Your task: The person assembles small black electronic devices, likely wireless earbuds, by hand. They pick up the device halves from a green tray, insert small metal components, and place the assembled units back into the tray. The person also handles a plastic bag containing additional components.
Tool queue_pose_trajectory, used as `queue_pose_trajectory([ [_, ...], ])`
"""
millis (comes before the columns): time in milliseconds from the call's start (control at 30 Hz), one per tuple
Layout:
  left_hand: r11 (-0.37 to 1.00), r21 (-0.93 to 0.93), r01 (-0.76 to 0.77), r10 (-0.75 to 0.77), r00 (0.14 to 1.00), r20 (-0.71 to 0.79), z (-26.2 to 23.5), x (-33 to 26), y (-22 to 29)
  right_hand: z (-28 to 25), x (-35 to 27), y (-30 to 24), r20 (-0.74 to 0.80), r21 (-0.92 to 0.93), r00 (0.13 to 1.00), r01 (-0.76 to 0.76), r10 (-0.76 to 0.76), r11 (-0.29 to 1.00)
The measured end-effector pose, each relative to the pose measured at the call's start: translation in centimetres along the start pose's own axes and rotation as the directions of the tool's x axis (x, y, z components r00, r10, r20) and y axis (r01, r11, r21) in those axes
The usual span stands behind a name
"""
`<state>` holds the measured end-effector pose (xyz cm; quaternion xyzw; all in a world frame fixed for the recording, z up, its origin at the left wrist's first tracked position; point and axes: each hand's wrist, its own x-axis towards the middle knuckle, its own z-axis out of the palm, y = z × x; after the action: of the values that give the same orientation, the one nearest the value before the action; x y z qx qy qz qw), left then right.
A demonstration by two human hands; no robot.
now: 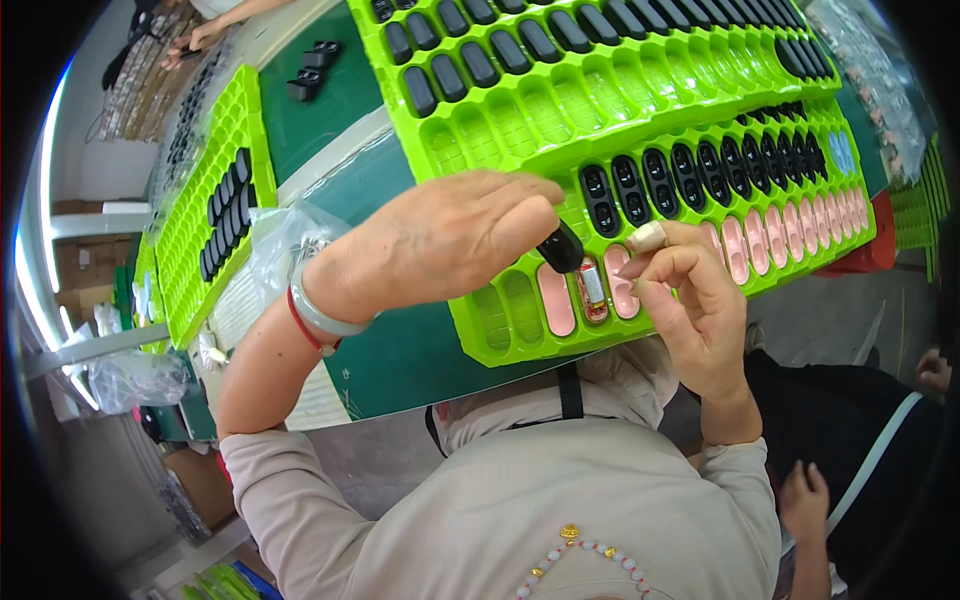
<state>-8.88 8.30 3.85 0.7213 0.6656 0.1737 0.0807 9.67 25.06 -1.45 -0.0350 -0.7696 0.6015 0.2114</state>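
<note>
At the green tray, near edge.
My left hand (440,235) pinches a black capsule-shaped part (562,250) above the green tray (470,340)'s front row; my right hand (690,300), fingers curled narrow, rests on that row. The tray sits on a dark green table (330,100); beyond it a second filled tray (215,215), pale walls farther off.

- My top is a pale beige pullover (560,500); its sleeves are pushed up to my elbows, so both forearms are bare
- On my left wrist sit two bangles side by side; a pale, glassy bracelet (322,312) and a thin red band (303,330)
- A finger of my right hand (700,310) wears a beige wrap of tape (647,237)
- A black strap (570,390) runs down my chest; below it hangs a string of white and pink beads with a small gold charm (569,532)
</note>
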Motion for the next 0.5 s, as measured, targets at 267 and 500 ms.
queue_pose_trajectory([
  [267, 0.461, -0.757, 0.463, -0.570, 0.809, 0.148, 4.8, -6.7, 8.1, 0.9, 0.9, -2.1, 0.503, 0.205, 0.821, -0.417, 0.271, 0.885],
  [500, 0.147, -0.954, 0.262, -0.676, 0.731, 0.097, 9.5, -10.3, 12.2, 3.8, -0.2, -2.2, 0.743, -0.064, 0.444, -0.698, 0.501, 0.713],
])
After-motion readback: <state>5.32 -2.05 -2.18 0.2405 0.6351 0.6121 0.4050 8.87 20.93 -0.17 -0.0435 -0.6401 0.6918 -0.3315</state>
